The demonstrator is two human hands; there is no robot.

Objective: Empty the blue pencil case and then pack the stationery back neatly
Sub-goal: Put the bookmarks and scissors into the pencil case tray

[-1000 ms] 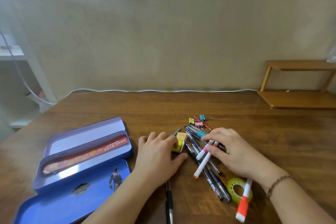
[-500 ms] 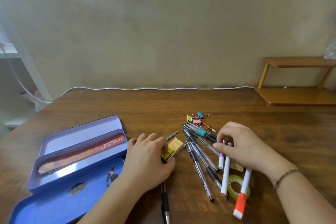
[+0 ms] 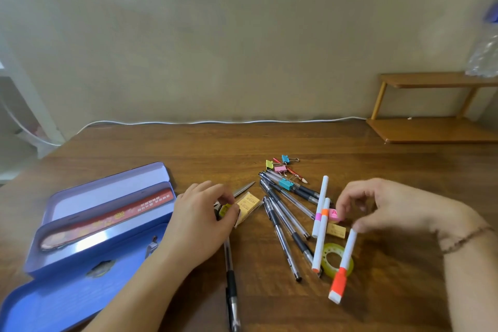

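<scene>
The case (image 3: 89, 226) lies open at the bench's (image 3: 188, 148) left edge, a ruler (image 3: 107, 219) seen in its tray. The left hand (image 3: 199, 221) is curled, its fingers (image 3: 229, 199) pinched on a small yellow item (image 3: 225, 209) beside a packet (image 3: 248, 206). The right hand (image 3: 390, 207) hangs blurred and loosely open above the markers (image 3: 322, 213); nothing is gripped. Pens (image 3: 285, 226), clips (image 3: 281, 168) and tape (image 3: 332, 259) are scattered mid-bench.

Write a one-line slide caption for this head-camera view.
Blue pencil case lies open beside scattered pens while left hand and right hand sort stationery on the table.
</scene>
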